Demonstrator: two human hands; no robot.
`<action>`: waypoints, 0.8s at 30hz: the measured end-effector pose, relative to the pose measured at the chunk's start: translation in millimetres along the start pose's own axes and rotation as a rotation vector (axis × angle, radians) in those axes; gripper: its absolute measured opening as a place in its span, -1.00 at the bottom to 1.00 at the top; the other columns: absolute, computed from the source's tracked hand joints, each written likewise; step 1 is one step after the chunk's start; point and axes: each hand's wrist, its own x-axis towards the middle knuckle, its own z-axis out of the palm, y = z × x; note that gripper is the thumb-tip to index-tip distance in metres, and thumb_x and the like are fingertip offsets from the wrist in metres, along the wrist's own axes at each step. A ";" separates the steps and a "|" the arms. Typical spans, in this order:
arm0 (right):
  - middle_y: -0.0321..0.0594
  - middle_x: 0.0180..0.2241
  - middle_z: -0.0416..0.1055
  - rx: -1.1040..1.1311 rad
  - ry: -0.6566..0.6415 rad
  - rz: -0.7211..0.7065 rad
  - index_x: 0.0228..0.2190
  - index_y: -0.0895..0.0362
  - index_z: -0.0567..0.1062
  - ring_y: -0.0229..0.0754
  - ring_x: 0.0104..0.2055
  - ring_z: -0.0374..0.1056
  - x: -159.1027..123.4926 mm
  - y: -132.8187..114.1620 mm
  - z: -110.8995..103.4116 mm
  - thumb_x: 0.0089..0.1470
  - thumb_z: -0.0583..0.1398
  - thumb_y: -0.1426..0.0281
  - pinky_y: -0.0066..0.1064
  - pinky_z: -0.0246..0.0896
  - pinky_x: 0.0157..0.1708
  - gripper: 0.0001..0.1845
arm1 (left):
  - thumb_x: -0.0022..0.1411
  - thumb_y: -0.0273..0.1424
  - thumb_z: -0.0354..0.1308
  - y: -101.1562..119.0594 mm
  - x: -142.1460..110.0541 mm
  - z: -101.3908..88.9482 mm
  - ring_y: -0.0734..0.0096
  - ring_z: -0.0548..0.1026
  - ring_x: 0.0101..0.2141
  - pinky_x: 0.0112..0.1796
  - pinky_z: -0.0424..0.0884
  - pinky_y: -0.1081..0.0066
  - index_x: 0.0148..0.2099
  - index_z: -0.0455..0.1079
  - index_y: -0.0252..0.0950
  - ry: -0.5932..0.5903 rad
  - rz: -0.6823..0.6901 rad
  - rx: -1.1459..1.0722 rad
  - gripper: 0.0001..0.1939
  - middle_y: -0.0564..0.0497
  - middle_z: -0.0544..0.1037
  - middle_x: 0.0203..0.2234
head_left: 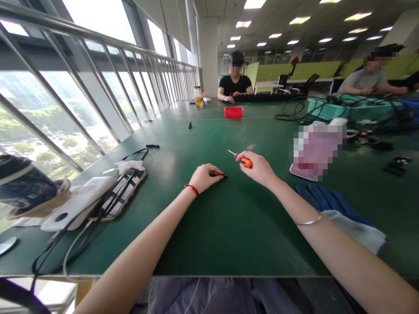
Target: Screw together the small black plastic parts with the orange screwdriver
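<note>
In my right hand [257, 168] is a small screwdriver [245, 162] with an orange and black handle. Its thin metal tip points up and to the left, clear of the table surface. My left hand [206, 178] rests on the green table [225, 235], thumb and fingers pinched on a small black part [224, 176]. Only one end of that part shows past the fingertips, so its kind cannot be made out. A gap separates the two hands, and the screwdriver does not touch the black part.
At left lie a phone [122, 194] with cables, a white device [78, 203] and a dark cup [26, 183]. Blue gloves [337, 203] lie by my right forearm. Farther off are a red tray [233, 113], a teal basket [327, 110] and two people seated at the table.
</note>
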 end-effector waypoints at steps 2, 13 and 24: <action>-0.29 -0.22 0.44 0.021 -0.143 -0.083 -0.30 0.04 0.43 -0.21 -0.27 0.34 -1.8 -3.0 -1.2 -0.08 0.10 0.46 -0.41 0.17 -0.27 -0.76 | 0.05 -0.36 0.22 11.8 -1.0 13.3 0.40 0.51 -0.29 -0.19 0.40 0.46 -0.32 0.57 -0.25 -0.052 0.087 -0.079 -0.86 0.04 0.60 -0.39; -0.26 -0.31 0.35 0.017 -0.365 -0.120 -0.37 0.06 0.49 -0.22 -0.28 0.30 -3.1 2.8 0.9 -0.06 0.19 0.28 -0.41 0.16 -0.26 -0.82 | 0.03 -0.38 0.23 16.1 -3.5 19.6 0.41 0.50 -0.38 -0.27 0.40 0.45 -0.33 0.54 -0.30 -0.006 0.099 -0.093 -0.86 0.02 0.58 -0.43; -0.26 -0.32 0.38 0.045 -0.382 -0.115 -0.38 0.06 0.53 -0.21 -0.29 0.32 -2.5 5.1 1.4 -0.04 0.19 0.30 -0.42 0.15 -0.28 -0.84 | 0.03 -0.44 0.21 16.0 -7.0 14.1 0.43 0.51 -0.34 -0.21 0.43 0.45 -0.30 0.53 -0.29 -0.051 0.110 -0.138 -0.86 0.03 0.59 -0.39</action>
